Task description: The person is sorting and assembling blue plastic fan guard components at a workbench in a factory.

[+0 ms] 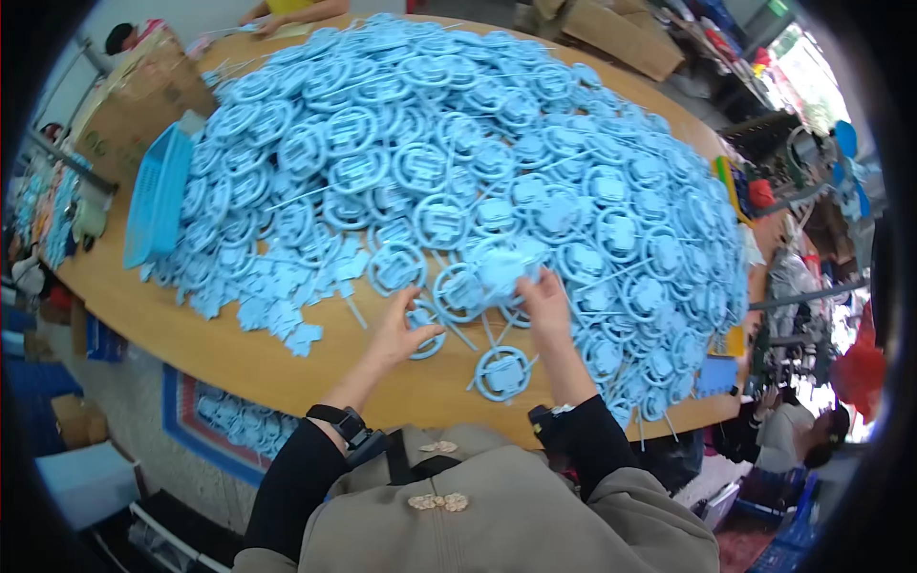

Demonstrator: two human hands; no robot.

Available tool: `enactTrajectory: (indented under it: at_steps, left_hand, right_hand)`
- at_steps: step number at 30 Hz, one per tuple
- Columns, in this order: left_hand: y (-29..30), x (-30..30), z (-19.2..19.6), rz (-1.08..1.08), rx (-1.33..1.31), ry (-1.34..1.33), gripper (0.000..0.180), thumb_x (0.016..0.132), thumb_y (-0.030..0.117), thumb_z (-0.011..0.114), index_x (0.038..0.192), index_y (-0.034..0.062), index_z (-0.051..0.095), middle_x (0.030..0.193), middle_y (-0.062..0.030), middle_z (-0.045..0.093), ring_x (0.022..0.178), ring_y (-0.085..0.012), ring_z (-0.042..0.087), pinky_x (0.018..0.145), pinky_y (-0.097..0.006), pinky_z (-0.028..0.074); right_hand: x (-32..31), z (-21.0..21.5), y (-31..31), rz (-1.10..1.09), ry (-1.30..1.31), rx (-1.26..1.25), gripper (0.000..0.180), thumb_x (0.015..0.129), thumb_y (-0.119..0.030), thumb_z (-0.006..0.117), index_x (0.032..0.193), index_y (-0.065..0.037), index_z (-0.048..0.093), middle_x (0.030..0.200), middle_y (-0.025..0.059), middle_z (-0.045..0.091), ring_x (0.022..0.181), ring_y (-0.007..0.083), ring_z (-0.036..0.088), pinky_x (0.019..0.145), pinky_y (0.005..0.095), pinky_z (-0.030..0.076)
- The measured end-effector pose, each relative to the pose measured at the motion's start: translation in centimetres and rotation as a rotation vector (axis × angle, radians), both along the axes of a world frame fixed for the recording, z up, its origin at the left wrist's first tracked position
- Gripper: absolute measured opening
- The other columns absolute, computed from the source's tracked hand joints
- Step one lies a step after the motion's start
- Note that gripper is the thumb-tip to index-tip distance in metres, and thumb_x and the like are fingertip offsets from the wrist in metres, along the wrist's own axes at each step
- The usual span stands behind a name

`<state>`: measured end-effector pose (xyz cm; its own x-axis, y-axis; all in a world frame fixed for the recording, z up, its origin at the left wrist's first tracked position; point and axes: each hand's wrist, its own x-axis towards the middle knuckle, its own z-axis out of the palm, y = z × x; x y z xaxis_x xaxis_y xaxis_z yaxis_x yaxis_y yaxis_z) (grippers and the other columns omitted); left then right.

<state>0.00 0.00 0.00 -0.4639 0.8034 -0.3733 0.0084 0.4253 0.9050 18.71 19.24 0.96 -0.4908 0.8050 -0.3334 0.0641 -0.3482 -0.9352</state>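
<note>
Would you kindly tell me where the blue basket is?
The blue basket stands on edge at the table's left side, against the blue pile.

Brown cardboard boxes (143, 100) far left, another (611, 33) top right

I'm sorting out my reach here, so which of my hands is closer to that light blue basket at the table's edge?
Left. Your left hand lies on the basket's side of the table, though well short of it. Your right hand is farther off, beyond the left hand, at the blue plastic pile.
</note>
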Motion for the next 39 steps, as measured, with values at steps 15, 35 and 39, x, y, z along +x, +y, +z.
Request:
enactTrajectory:
  at_steps: [15,35,39]
  left_hand:
    - [5.6,0.3,1.3,-0.299,0.014,0.765,0.095,0.060,0.038,0.080,0.139,0.0091,0.035,0.115,-0.0200,0.047,0.108,-0.0351,0.045,0.092,-0.043,0.040]
    - [-13.9,-0.7,3.0,0.115,-0.148,0.470,0.113,0.055,0.017,0.083,0.147,0.0064,0.018,0.129,-0.0202,0.039,0.116,-0.0361,0.045,0.097,-0.041,0.041]
    - [-15.7,-0.2,-0.2,0.050,-0.191,0.584,0.115,0.055,0.020,0.084,0.147,0.0065,0.017,0.127,-0.0201,0.040,0.117,-0.0370,0.044,0.097,-0.041,0.040]
  right_hand:
    - [6.4,1.7,-7.0,0.827,-0.770,0.822,0.066,0.068,-0.022,0.078,0.126,-0.006,0.051,0.112,0.0133,0.057,0.102,0.0304,0.056,0.085,0.0408,0.047]
    - [1.9,5.7,-6.9,0.535,-0.471,1.236,0.076,0.057,-0.021,0.076,0.126,-0.004,0.050,0.120,0.0174,0.049,0.113,0.0358,0.045,0.097,0.0456,0.035]
    - [6.2,8.1,2.6,0.116,-0.750,1.520,0.073,0.065,-0.019,0.077,0.129,-0.001,0.047,0.126,0.0209,0.049,0.119,0.0380,0.042,0.102,0.0448,0.032]
